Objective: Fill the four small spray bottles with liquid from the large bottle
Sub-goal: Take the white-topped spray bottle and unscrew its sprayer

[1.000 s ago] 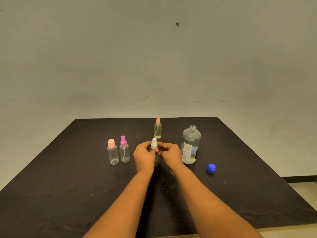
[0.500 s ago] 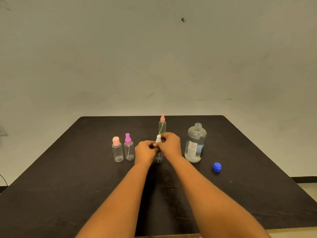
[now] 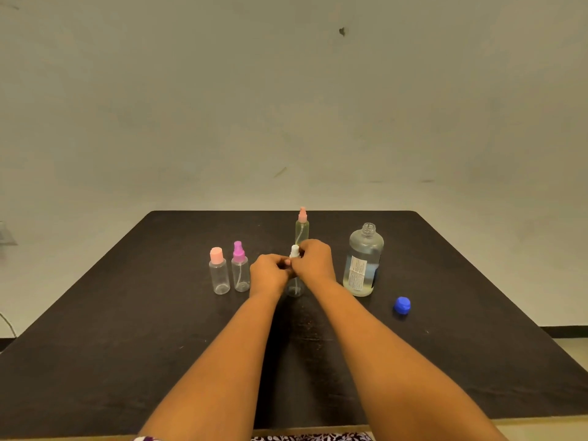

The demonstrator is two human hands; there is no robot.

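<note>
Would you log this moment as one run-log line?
white-topped bottle: upright | left hand: holds it | right hand: grips its top | large bottle: uncapped

1. Large clear bottle (image 3: pixel 364 262): uncapped, upright, part-filled, at the right.
2. Small clear bottle with white spray top (image 3: pixel 295 250): upright, centre.
3. Slim clear bottle with peach sprayer (image 3: pixel 302 229): yellowish liquid inside, just behind.
4. Small clear bottle with pink flat cap (image 3: pixel 219 275) and small clear bottle with magenta sprayer (image 3: pixel 240 272): side by side, left, apparently empty.

Clear glossy plastic large bottle (image 3: pixel 363 261), matt black table (image 3: pixel 127 329)

The white-capped bottle (image 3: pixel 295 289) is largely covered by the left hand (image 3: pixel 269 275) and right hand (image 3: pixel 313 261); the label (image 3: pixel 358 273), probably printed, is unreadable.
</note>
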